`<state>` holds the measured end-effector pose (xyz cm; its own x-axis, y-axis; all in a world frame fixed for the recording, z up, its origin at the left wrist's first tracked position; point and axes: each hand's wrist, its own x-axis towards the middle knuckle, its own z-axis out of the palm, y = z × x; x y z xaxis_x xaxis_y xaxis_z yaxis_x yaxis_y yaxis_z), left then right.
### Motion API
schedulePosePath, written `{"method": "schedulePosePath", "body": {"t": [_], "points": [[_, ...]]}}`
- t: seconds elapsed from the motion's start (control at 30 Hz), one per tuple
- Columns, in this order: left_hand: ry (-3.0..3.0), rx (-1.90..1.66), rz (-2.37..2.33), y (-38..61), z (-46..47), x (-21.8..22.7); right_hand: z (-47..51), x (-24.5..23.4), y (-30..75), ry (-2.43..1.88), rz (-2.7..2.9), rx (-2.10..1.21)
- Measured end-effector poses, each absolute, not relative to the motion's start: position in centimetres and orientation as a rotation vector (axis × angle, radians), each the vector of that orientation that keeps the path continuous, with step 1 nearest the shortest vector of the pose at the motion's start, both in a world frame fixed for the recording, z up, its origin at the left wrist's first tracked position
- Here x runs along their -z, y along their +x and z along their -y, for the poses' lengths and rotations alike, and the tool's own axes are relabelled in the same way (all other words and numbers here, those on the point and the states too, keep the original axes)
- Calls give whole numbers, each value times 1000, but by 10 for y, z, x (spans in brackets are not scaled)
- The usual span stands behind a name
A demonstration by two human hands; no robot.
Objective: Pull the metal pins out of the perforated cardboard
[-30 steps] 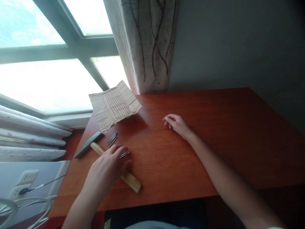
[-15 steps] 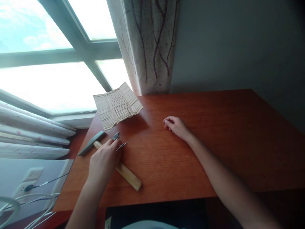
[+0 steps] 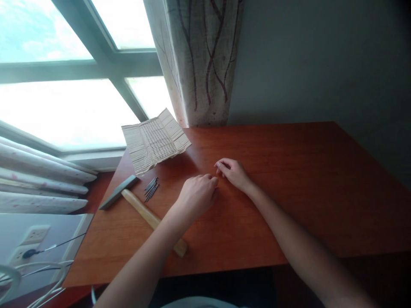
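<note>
My left hand (image 3: pixel 198 193) is over the middle of the table, back upward, with its fingers curled in. Whatever those fingers may hold is hidden under the hand. Close by on the right, my right hand (image 3: pixel 233 172) has its thumb and fingers drawn together; I cannot make out anything between them. Several metal nails (image 3: pixel 151 189) lie in a loose pile to the left of my hands. Beside the pile is a hammer with a grey bar-shaped head (image 3: pixel 119 192) and a pale wooden handle (image 3: pixel 141 208). My left forearm passes over part of this handle.
A creased, beige sheet with rows of small holes (image 3: pixel 157 139) stands partly raised at the table's back left, by the window. The reddish-brown wooden table (image 3: pixel 305 184) reaches to the dark wall. Curtains (image 3: pixel 208 55), a wall socket (image 3: pixel 37 234) and white cables (image 3: pixel 48 295) are on the left.
My left hand has moved right, away from the nails and hammer, and is now near my right hand. The nail pile is uncovered. My right hand has barely shifted.
</note>
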<state>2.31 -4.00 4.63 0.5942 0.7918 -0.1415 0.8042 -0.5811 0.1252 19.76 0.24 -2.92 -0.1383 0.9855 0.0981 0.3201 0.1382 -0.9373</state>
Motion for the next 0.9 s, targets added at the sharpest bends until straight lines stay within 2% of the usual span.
{"method": "schedulePosePath", "body": {"t": [0.4,0.9], "points": [[2483,-297,-1140,30,15,-7,8,26,183,-1289,1734,-756],[2503,-290,-1155,30,17,-5,13,19,186,-1206,1914,-732]]}}
